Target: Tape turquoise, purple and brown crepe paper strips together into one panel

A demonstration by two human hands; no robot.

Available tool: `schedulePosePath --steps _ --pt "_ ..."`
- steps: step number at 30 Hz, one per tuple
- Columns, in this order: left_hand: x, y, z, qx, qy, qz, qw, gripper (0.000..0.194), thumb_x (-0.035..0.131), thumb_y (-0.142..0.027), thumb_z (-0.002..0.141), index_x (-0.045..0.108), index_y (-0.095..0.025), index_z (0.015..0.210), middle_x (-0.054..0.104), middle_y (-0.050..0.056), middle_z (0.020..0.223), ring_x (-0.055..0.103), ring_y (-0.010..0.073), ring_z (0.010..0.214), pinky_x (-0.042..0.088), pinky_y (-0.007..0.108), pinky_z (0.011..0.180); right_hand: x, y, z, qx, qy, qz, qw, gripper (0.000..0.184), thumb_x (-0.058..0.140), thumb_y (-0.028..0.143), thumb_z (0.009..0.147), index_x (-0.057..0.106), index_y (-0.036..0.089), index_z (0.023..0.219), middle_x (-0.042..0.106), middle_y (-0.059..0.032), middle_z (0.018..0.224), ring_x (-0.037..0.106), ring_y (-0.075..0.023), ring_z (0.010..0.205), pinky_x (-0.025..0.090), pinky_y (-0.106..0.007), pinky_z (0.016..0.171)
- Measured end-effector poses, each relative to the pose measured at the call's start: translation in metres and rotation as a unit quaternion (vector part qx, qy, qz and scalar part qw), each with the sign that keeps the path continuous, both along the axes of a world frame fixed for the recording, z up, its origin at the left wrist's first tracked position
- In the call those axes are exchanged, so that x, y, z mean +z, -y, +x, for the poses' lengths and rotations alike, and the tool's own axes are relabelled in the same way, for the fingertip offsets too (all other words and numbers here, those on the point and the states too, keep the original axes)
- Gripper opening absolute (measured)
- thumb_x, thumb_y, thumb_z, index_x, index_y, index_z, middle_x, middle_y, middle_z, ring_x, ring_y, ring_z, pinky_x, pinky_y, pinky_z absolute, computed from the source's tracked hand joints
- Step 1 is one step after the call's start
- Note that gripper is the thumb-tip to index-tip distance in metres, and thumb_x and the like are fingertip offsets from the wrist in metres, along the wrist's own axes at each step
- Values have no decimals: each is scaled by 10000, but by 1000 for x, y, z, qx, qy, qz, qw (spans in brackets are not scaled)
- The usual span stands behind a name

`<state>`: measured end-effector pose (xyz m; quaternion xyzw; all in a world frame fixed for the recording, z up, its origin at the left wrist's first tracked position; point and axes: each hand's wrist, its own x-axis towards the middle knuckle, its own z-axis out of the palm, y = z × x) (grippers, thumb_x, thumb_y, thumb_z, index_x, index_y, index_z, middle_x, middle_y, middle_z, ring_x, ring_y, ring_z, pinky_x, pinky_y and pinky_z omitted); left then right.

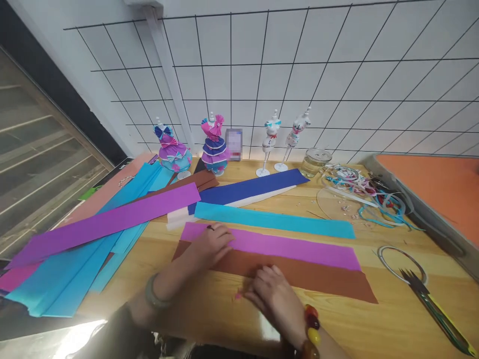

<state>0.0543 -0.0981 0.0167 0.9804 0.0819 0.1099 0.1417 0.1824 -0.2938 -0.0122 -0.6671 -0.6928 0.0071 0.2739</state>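
Observation:
Two long paper-like strips lie one against the other in front of me: a purple strip (292, 248) behind and a brown strip (318, 276) on the near side. My left hand (214, 245) rests across the left part of both, its fingers laid on the purple one. At the brown strip's near edge is my right hand (275, 299), fingers loosely bent and thumb apart. A small pink scrap (238, 295) lies by that thumb; whether it is touched I cannot tell. Just beyond the purple strip lies a light-blue strip (273, 220).
Crossing strips, among them a purple one (112, 219) and a dark-blue one (250, 188), cover the left and back. Behind stand two dressed mini mannequins (215, 147), two bare ones (270, 142) and a glass jar (316, 162). Ribbon scraps (374, 197), a ring (381, 259) and scissors (436, 309) sit right.

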Motion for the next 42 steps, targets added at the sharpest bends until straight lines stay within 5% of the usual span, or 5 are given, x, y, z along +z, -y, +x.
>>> schedulePosePath --steps 11,13,20,32,42 --pt "-27 -44 10 41 30 68 996 349 404 -311 933 552 -199 1228 568 85 1265 460 245 1208 414 432 990 34 57 232 -346 42 -30 937 426 372 539 874 625 202 814 650 -59 715 583 -184 605 450 -320 546" --pt "-31 -43 12 27 8 82 996 394 397 -349 937 501 -203 1288 507 79 1343 389 247 1286 386 433 1024 33 60 250 -337 54 -32 939 438 380 538 866 642 188 845 666 -84 773 607 -206 663 475 -347 594" --pt "-37 -37 10 3 -70 103 992 588 356 -525 914 313 -222 1415 319 74 1474 203 236 1388 235 432 1113 -2 53 211 -123 91 -91 984 390 409 437 899 597 217 1161 613 -96 1184 578 -214 1066 473 -384 926" --pt "-36 -10 -15 31 -78 96 992 535 374 -529 904 444 -224 1338 417 83 1418 316 259 1338 302 444 1078 -11 82 192 -115 120 -145 975 387 355 387 931 586 206 1184 592 -87 1233 549 -222 1120 446 -410 974" --pt "-33 -11 -35 49 -122 95 987 692 345 -613 873 276 -213 1433 226 100 1507 99 297 1404 140 525 1115 -17 93 173 -120 153 -126 973 529 402 451 902 420 189 1361 390 -113 1432 391 -273 1290 358 -485 1055"
